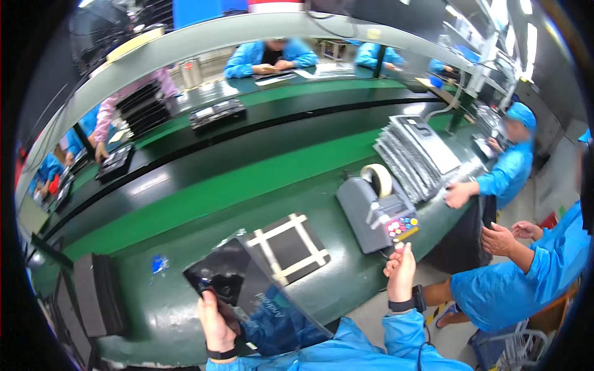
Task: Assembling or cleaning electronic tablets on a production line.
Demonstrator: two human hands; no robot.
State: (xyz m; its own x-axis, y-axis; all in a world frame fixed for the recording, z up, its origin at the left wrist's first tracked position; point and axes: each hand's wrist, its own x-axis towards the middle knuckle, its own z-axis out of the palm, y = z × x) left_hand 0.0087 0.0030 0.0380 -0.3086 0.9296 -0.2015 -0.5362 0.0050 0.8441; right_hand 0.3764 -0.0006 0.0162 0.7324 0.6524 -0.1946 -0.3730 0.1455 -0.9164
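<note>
My left hand [218,324] is closed on the lower left edge of a glossy black panel [272,315], which looks like a screen or a dark film sheet. The panel tilts above the bench's near edge and reflects the lights. My right hand [401,272] is raised just in front of a grey tape dispenser [359,210], fingers curled and thumb up. Whatever its fingertips may pinch is too small to make out. A cream tape roll [377,180] sits in the dispenser. Beyond the panel lies a black square board [291,244] crossed by cream tape strips.
A stack of bubble-wrapped sheets [417,157] stands behind the dispenser. Dark foam blocks [96,294] are at the left, near a blue scrap [159,264]. A conveyor [278,123] carries black units [218,114]. Co-workers stand close on my right [520,266] and across the line.
</note>
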